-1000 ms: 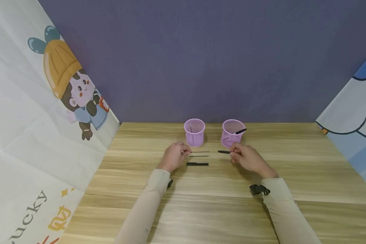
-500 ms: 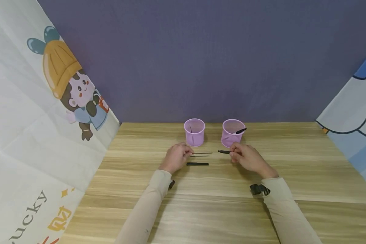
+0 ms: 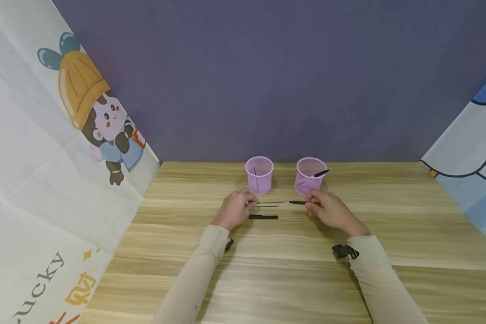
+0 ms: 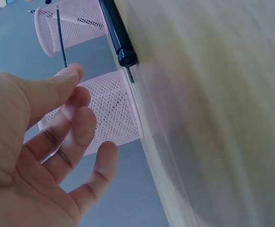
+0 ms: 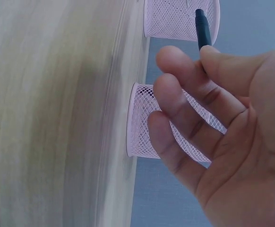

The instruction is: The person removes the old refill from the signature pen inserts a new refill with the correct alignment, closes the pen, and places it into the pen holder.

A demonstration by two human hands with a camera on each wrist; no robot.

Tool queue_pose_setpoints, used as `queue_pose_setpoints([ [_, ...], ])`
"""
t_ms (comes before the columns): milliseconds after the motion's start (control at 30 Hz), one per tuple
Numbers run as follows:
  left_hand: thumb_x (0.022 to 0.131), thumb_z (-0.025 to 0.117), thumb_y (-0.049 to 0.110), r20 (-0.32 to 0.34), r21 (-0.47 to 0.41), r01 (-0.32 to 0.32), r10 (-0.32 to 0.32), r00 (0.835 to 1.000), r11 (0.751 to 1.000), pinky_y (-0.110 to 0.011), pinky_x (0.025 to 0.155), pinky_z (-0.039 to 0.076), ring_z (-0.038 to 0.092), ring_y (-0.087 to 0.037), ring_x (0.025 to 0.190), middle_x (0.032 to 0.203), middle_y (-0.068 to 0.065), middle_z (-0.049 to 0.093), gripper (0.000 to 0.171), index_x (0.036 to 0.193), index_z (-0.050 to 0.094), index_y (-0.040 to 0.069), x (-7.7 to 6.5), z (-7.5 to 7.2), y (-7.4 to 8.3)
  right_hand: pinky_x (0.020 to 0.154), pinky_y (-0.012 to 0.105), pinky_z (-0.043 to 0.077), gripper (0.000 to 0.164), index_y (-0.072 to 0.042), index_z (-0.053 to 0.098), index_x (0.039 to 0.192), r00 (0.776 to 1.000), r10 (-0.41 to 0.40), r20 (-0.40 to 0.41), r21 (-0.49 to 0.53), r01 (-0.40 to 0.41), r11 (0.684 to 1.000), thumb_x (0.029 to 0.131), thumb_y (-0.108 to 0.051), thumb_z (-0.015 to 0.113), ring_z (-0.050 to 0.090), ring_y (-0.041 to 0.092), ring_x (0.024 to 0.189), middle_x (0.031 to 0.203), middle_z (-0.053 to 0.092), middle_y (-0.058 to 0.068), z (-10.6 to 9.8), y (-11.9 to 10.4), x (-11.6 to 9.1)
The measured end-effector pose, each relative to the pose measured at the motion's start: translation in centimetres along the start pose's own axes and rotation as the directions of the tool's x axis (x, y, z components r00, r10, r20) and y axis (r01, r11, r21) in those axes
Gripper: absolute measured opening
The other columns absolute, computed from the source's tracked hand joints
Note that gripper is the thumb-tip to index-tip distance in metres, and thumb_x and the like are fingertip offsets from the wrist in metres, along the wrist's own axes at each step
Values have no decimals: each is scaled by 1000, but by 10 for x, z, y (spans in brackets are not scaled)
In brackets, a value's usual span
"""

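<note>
In the head view my left hand (image 3: 236,209) pinches a thin dark pen refill (image 3: 272,202) between thumb and index finger, its tip pointing right. Opposite it, the thumb and index finger of my right hand (image 3: 330,210) hold a black pen barrel (image 3: 297,202), its end pointing left. A narrow gap separates refill tip and barrel end, roughly in line. The left wrist view shows the refill (image 4: 62,40) rising from the fingertips; the right wrist view shows the barrel (image 5: 202,29) likewise. A second refill (image 3: 269,206) and a black pen piece with a clip (image 3: 263,217) lie just in front.
Behind the hands stand two pink mesh cups. The left cup (image 3: 260,184) has a thin dark stick inside; the right cup (image 3: 303,183) has a black-ended pen leaning over its rim. A dark blue-grey panel (image 3: 267,90) rises behind the wooden table (image 3: 291,288).
My left hand has shifted slightly right, bringing the refill's tip close to the pen barrel. My right hand has stayed in place.
</note>
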State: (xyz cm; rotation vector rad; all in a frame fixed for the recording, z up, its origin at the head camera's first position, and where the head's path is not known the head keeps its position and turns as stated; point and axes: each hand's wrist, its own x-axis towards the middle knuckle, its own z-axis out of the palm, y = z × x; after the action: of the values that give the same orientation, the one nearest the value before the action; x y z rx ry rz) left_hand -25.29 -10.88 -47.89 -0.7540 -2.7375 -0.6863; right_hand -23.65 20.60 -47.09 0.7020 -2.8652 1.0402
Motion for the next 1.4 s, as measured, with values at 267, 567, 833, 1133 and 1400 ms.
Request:
queue_pose_setpoints([
  [267, 92, 75, 15, 5, 13, -8, 8, 1000, 1000, -35, 80, 59, 69, -15, 87, 97, 2, 74, 7, 96, 81, 15, 1, 1, 0, 67, 25, 50, 13, -6, 63, 98, 1000, -5, 7, -5, 5, 1000, 102, -17, 62, 64, 10, 67, 73, 69, -6, -1, 0, 1],
  [567, 93, 75, 15, -4, 12, -13, 13, 1000, 1000, -34, 82, 59, 70, -14, 88, 100, 3, 75, 6, 95, 80, 15, 1, 3, -1, 67, 26, 49, 5, -10, 63, 97, 1000, 0, 9, -21, 0, 1000, 101, -13, 64, 62, 9, 66, 73, 69, -7, 0, 0, 1],
  [833, 93, 75, 14, 2, 2, -19, 19, 1000, 1000, -35, 85, 59, 71, -15, 92, 102, 3, 75, 6, 96, 80, 15, 1, 3, 3, 67, 26, 48, 6, -8, 63, 96, 1000, -5, 7, -28, 5, 1000, 100, -13, 64, 59, 4, 64, 72, 70, -6, 1, 0, 1],
  [1133, 93, 75, 15, 5, 25, -23, 23, 1000, 999, -33, 84, 59, 69, -12, 90, 100, 5, 74, 6, 96, 80, 16, 1, 3, 5, 65, 25, 45, 4, -8, 63, 97, 1000, -12, 11, -25, 12, 1000, 99, -11, 65, 57, 3, 62, 71, 69, -6, 5, 0, 2],
  [1400, 94, 75, 16, 7, 28, -35, 35, 999, 999, -32, 82, 58, 68, -10, 86, 95, 6, 72, 6, 96, 80, 16, 0, 4, 8, 65, 25, 46, 7, -8, 63, 97, 1000, -18, 9, -16, 18, 1000, 100, -14, 65, 57, 3, 62, 71, 68, -6, 6, 1, 3],
])
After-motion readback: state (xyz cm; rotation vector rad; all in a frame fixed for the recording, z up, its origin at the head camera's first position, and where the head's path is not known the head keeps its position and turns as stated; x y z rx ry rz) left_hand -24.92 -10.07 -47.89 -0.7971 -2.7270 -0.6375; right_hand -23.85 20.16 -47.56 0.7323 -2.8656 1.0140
